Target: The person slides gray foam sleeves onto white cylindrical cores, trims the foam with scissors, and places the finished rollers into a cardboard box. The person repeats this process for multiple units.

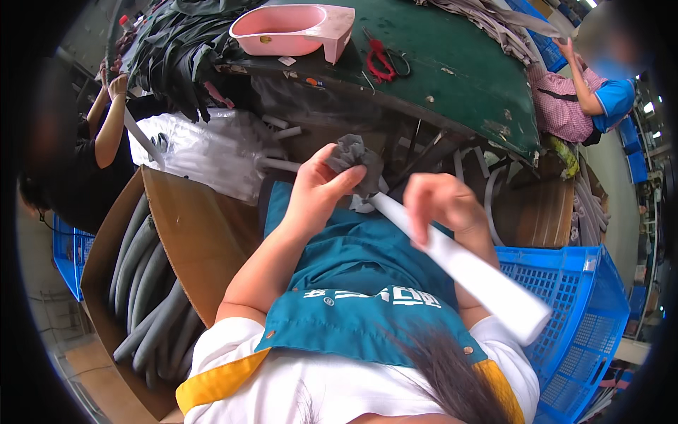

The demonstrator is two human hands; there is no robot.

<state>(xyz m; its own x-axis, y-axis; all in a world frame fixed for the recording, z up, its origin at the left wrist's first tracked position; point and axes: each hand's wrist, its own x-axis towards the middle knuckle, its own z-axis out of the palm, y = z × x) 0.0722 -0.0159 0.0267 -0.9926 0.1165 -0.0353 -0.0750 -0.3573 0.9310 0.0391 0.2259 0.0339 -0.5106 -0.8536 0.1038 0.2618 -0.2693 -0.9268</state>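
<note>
Fingers (345, 182) of left hand (316, 187) pinch grey fabric (370, 182); white tube (462, 267) slants lower-right.

Head-worn, the fisheye camera looks down and forward, close above the teal apron (353, 272); depth toward the view's rim seems uncertain.

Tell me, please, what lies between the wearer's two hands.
The head view shows part of the white tube there, running from the grey fabric in the left hand past the right hand.
</note>
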